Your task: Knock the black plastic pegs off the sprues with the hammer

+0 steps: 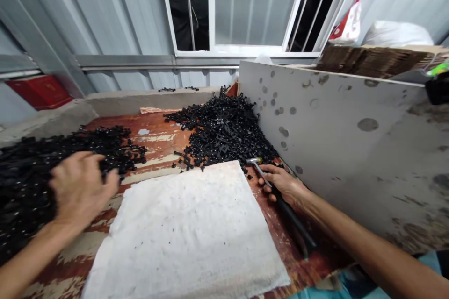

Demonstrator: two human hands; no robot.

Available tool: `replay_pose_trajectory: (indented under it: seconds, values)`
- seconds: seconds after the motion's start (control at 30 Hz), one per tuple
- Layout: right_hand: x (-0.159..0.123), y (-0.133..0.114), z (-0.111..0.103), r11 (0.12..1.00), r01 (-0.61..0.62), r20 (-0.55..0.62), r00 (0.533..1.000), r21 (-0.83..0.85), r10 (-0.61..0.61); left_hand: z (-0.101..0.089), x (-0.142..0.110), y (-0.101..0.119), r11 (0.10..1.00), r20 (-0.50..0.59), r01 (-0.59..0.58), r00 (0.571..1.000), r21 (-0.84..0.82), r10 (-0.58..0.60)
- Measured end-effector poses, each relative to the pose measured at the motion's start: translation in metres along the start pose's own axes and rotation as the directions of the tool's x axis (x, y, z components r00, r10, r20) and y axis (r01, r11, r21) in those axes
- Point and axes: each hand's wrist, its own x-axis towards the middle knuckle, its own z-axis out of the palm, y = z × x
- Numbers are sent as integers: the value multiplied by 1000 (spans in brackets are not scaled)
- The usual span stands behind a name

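Note:
My left hand (79, 187) hovers over the edge of a big heap of small black parts (42, 163) on the left, fingers curled downward and blurred by motion. My right hand (280, 182) lies on the handle of a small hammer (266, 180) to the right of a white cloth pad (185, 233), its fingers wrapped over the handle. The hammer's metal head (253, 160) points toward a second heap of black parts (224, 131) further back.
The worn red-brown tabletop (157, 142) is walled on the right by a grey spotted board (351, 149). A window (245, 4) is behind, a red box (40, 91) at the left, cardboard and bags at the back right.

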Motion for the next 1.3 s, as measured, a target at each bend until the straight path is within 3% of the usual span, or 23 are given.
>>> replay_pose_trajectory:
  seconds: [0.17, 0.23, 0.3, 0.4, 0.5, 0.63, 0.73, 0.8, 0.9, 1.03, 1.13, 1.23, 1.3]
  values:
    - [-11, -10, 3, 996, 94, -8, 996, 6, -94, 41, 23, 66, 976, 210, -200, 954, -80, 213]
    - [-26, 4, -8, 992, 118, 14, 993, -45, -117, 56, 36, 87, 962, 304, -228, 915, -151, 265]
    - [-39, 28, -26, 959, 153, 69, 988, -238, -141, 69, 50, 104, 956, 357, -227, 891, -184, 281]
    - [-49, 67, -51, 804, 297, 88, 951, -514, -295, 85, 67, 132, 951, 389, -236, 872, -200, 298]
    - [-48, 92, -63, 536, 445, 136, 844, -718, -518, 94, 74, 161, 949, 428, -240, 850, -206, 307]
    - [-34, 95, -63, 251, 468, 221, 740, -847, -635, 96, 81, 189, 967, 461, -178, 853, -183, 245]
    - [-24, 88, -57, -81, 399, 314, 563, -913, -765, 96, 90, 195, 973, 479, -118, 854, -198, 201]
    - [-19, 83, -49, -226, 333, 358, 420, -915, -834, 96, 96, 197, 974, 496, -63, 852, -217, 166]
    - [-14, 76, -31, -270, 382, 384, 264, -884, -885, 98, 102, 209, 970, 514, 17, 850, -244, 115]
    - [-6, 67, -2, -251, 586, 413, 159, -770, -897, 98, 98, 239, 964, 558, 40, 821, -265, 119]
    - [1, 61, 21, -172, 705, 385, 154, -688, -910, 98, 95, 256, 966, 608, 41, 784, -257, 128]
    - [9, 56, 40, -95, 762, 377, 204, -640, -903, 99, 99, 261, 963, 635, 28, 756, -269, 155]
    - [15, 52, 49, -104, 757, 427, 245, -645, -870, 101, 104, 258, 956, 627, 15, 758, -293, 181]
